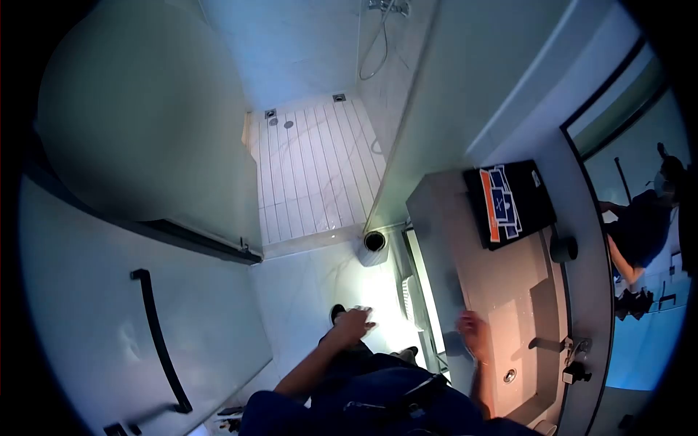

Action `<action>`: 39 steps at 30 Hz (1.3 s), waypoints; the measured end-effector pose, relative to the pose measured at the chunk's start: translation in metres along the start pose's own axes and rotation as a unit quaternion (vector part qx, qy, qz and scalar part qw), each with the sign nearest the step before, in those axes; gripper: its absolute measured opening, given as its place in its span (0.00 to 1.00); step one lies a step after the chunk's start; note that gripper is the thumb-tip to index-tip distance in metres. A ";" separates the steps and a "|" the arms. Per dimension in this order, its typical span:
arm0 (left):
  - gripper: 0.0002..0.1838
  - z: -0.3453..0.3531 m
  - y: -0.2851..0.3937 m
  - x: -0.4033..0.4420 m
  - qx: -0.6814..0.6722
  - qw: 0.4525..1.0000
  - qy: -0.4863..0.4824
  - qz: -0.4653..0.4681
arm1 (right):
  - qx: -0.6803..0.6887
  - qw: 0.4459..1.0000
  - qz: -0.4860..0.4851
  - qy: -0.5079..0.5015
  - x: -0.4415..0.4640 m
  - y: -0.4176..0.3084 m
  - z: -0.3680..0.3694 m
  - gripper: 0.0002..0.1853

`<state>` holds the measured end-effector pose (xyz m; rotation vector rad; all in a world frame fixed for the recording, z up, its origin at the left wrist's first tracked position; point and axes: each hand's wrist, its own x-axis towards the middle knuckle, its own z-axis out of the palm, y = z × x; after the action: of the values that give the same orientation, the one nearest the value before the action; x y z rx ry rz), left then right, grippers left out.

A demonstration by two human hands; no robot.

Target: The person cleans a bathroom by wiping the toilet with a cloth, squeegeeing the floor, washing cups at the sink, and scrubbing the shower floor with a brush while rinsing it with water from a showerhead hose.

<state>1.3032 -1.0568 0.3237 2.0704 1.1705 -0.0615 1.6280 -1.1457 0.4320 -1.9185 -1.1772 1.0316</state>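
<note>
Dark blue cloth (342, 403) spreads in soft folds nearest the camera. Past it, the left hand (352, 324) hangs above smooth, marbled floor tiles (291, 287), fingers loosely bent; the right hand (472, 333) is beside the angular, matte basin (512, 327), its fingers too blurred to tell wide from narrow. Farther on stands a rounded pale bin (374, 256); a flat black rectangular object (529, 200) with printed cards (502, 203) lies at the basin's far end. Beyond, white slats line the shower floor (313, 174).

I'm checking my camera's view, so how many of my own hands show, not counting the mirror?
2: your left hand is above the floor; your right hand is by the edge of the sink, perhaps touching it. Neither is hidden.
</note>
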 end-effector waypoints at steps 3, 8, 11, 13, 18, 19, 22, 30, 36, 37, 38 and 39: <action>0.25 -0.084 -0.072 -0.046 0.087 0.985 0.105 -0.108 | -0.121 0.959 -0.067 -0.248 0.053 -0.036 0.118 0.20; 0.26 -0.144 -0.174 -0.068 0.018 0.946 0.263 -0.188 | -0.213 0.879 -0.218 -0.367 0.120 -0.127 0.221 0.24; 0.24 -0.177 -0.187 -0.064 0.037 0.910 0.348 -0.224 | -0.257 0.881 -0.219 -0.332 0.168 -0.161 0.246 0.24; 0.22 -0.184 -0.202 -0.049 -0.083 0.875 0.377 -0.293 | -0.236 0.890 -0.271 -0.281 0.204 -0.179 0.257 0.23; 0.20 -0.167 -0.286 0.008 -0.167 0.828 0.336 -0.417 | -0.185 0.949 -0.223 -0.123 0.309 -0.235 0.286 0.13; 0.21 -0.167 -0.313 0.024 -0.162 0.839 0.326 -0.403 | -0.154 0.955 -0.233 -0.096 0.338 -0.236 0.294 0.13; 0.28 -0.240 -0.295 0.057 0.118 0.898 0.276 -0.322 | -0.176 0.951 -0.249 -0.056 0.415 -0.262 0.302 0.17; 0.29 -0.360 -0.343 0.216 -0.277 0.884 0.314 -0.207 | -0.064 0.938 -0.321 0.116 0.614 -0.353 0.242 0.24; 0.33 -0.401 -0.422 0.323 -0.166 0.966 0.126 -0.151 | -0.065 0.886 -0.323 0.326 0.700 -0.509 0.097 0.19; 0.33 -0.428 -0.423 0.339 -0.138 0.978 0.086 -0.132 | -0.095 0.854 -0.348 0.374 0.715 -0.538 0.073 0.19; 0.31 -0.442 -0.442 0.358 -0.116 0.988 0.074 -0.076 | -0.088 0.835 -0.359 0.407 0.730 -0.572 0.049 0.18; 0.31 -0.459 -0.454 0.376 -0.116 0.989 0.066 -0.070 | -0.082 0.819 -0.366 0.434 0.743 -0.605 0.027 0.18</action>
<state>1.0410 -0.3618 0.2499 1.8089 1.3373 0.1410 1.5739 -0.2308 0.7126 -1.4996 -1.2487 -0.3589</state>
